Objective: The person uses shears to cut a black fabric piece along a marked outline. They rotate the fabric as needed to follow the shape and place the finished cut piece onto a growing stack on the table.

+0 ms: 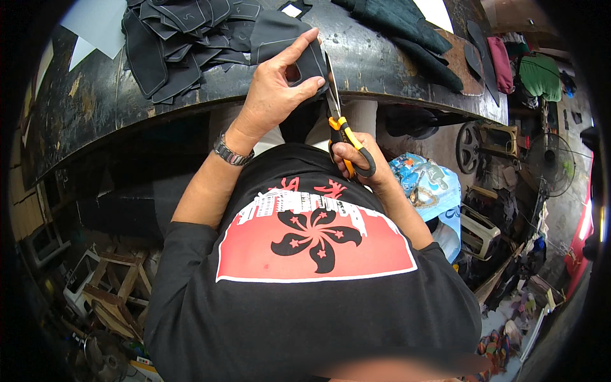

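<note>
My left hand (277, 89) holds a black fabric piece (275, 33) by its right end, at the front edge of the table. Its index finger and thumb reach out to the fabric's right edge, and a pale line runs along the piece. My right hand (364, 159) grips scissors (344, 129) with yellow and black handles, its fingers in the loops. The blades point away from me and lie along the right edge of the fabric. Whether they are cutting into it I cannot tell. Left of my left hand lies a pile of similar black cut pieces (172, 41) with pale outlines.
The dark, worn table (375, 70) curves across the top. Dark folded cloth (407, 35) and a brown board (459, 60) lie at its right. A blue patterned bag (429, 184) hangs beside my right arm. Wooden stools (114, 293) stand at lower left, a fan (550, 164) at right.
</note>
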The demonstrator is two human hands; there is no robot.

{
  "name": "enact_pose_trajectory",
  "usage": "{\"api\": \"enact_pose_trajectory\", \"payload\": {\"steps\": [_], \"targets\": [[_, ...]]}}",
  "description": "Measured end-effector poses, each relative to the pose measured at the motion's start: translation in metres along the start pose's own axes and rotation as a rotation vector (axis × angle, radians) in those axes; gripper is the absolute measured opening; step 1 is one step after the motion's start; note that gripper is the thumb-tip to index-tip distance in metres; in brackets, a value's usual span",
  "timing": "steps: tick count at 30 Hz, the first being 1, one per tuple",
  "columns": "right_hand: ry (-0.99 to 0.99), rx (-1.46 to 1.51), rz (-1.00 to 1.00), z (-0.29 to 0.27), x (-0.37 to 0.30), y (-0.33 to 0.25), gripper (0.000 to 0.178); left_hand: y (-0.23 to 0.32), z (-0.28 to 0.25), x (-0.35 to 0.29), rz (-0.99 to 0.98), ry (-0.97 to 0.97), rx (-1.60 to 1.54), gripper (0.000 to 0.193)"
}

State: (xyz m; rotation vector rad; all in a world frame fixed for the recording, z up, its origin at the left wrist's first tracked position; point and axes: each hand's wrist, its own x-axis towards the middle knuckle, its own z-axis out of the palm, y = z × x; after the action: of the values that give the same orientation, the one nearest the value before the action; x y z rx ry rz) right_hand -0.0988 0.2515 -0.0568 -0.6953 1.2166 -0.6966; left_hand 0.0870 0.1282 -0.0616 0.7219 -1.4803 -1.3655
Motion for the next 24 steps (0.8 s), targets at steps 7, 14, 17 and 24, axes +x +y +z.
{"api": "enact_pose_trajectory", "payload": {"steps": [7,14,17,24], "targets": [[0.003,-0.023,0.007,-0.0018,-0.0003,-0.0003,0.031,-0.0025,-0.0049,0.0,-0.056,-0.048,0.055,0.069],[0.047,-0.054,0.067,-0.0027,-0.0012,-0.0007,0.027,-0.0045,-0.0065,0.0013,-0.103,-0.055,0.039,0.07],[0.039,-0.047,0.065,-0.0023,-0.0011,-0.001,0.026,-0.0062,-0.0058,0.0018,-0.089,-0.054,0.016,0.071],[0.028,-0.105,0.088,-0.0041,-0.0017,-0.0042,0.027,-0.0073,-0.0076,0.0019,-0.096,-0.048,0.035,0.071]]}}
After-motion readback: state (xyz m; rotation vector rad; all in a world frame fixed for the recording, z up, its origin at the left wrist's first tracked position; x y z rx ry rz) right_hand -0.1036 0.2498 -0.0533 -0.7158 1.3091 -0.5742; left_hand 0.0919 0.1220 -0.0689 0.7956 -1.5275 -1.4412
